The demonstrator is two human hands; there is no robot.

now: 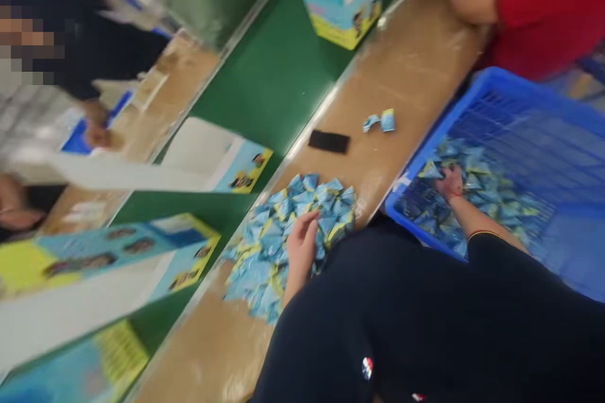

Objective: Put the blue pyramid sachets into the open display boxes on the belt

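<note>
A heap of small blue-and-yellow wrapped packets (pixel 265 245) lies on the brown tabletop in front of me. Over its right part rests my left hand (pixel 301 242), fingers loosely bent, thumb apart and no packet visible in it. My right hand (pixel 450 181) reaches down into a blue plastic basket (pixel 406 209) at my right, among more of the same packets (pixel 491 192). A packet (pixel 431 170) lies by its fingertips. Blur and the packets hide whether those fingers grip anything.
A black flat object (pixel 329 141) and two stray packets (pixel 387 120) lie on the table (pixel 392 69). Open printed cartons (pixel 246 170) stand along the green conveyor belt (pixel 265 85). A co-worker in a red shirt (pixel 548 12) is at upper right; others work across the belt.
</note>
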